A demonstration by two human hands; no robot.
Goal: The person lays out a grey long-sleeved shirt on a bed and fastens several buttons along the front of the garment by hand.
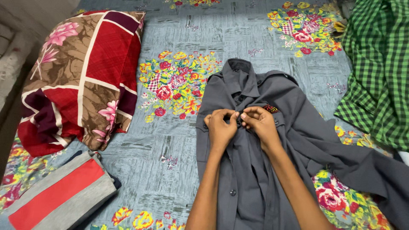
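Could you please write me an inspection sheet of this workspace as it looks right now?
Surface: bed sheet, blue-grey with bright flower clusters, covers the whole work area.
Job's things: grey shirt lies front up, collar away from the person, one sleeve spread to the right; a dark button shows low on the placket.
Clutter: red and brown floral pillow at left; folded grey and red cloth at lower left; green checked cloth at right.
Grippers: left hand and right hand meet at the shirt's chest, fingers pinching the placket.
Cables: nothing seen.
Surroundings: a pale wall edge at far left; otherwise nothing seen.
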